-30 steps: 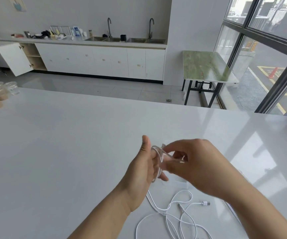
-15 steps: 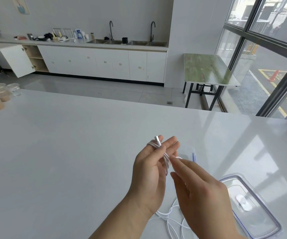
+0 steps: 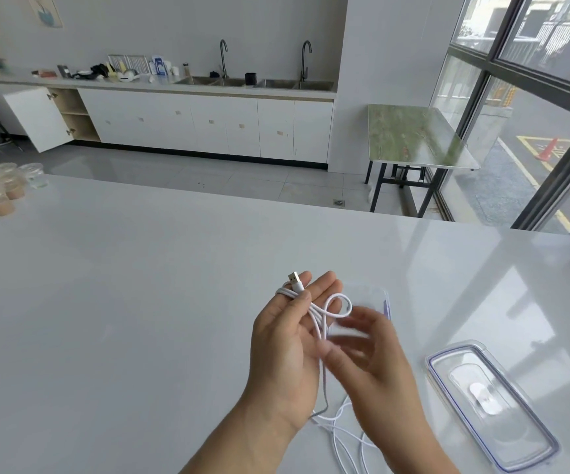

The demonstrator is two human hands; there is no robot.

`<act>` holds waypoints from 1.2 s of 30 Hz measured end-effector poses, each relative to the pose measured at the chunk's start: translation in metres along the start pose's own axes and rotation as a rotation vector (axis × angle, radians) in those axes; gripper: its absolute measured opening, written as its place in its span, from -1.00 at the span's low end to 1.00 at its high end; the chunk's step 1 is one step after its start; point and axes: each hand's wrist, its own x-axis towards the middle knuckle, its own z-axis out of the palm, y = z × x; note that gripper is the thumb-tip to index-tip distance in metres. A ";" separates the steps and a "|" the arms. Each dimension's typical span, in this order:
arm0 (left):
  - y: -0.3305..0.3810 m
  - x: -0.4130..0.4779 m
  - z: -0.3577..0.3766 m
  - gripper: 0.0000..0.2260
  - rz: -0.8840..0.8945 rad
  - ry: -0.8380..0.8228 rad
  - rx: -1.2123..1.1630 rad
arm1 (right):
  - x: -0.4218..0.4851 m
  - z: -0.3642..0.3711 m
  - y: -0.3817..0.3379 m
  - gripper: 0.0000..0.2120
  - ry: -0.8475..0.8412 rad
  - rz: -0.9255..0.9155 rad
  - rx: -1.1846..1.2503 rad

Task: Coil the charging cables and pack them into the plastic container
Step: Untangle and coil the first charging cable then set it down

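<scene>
Pinning a thin white cable point(image 3: 315, 318) under its thumb, left hand point(image 3: 287, 340) is raised palm-up, fingers nearly straight, cable wrapped round them, metal USB plug point(image 3: 295, 279) poking past the fingertips. Right hand point(image 3: 369, 364) is motion-blurred and looks to pinch the strand below a round loop. Slack trails in loose curves onto the glossy white counter point(image 3: 140, 302). Clear rectangular container point(image 3: 381, 295) sits just behind the hands; flat clear lid point(image 3: 492, 405) with a blue seal lies to the right.

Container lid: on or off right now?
Off. The lid lies flat on the table beside the right hand, apart from the container, which is partly hidden behind that hand.
</scene>
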 end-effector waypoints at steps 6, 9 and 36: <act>0.002 0.001 -0.005 -0.77 -0.013 0.014 -0.030 | -0.004 -0.009 0.003 -0.91 -0.069 -0.057 -0.182; 0.010 0.007 -0.011 -0.75 0.019 0.022 -0.098 | -0.011 -0.020 0.008 -0.85 0.039 -0.343 -0.327; 0.014 -0.007 -0.023 0.07 -0.505 -0.614 0.597 | 0.086 -0.052 -0.065 -0.84 -0.598 -0.026 -0.667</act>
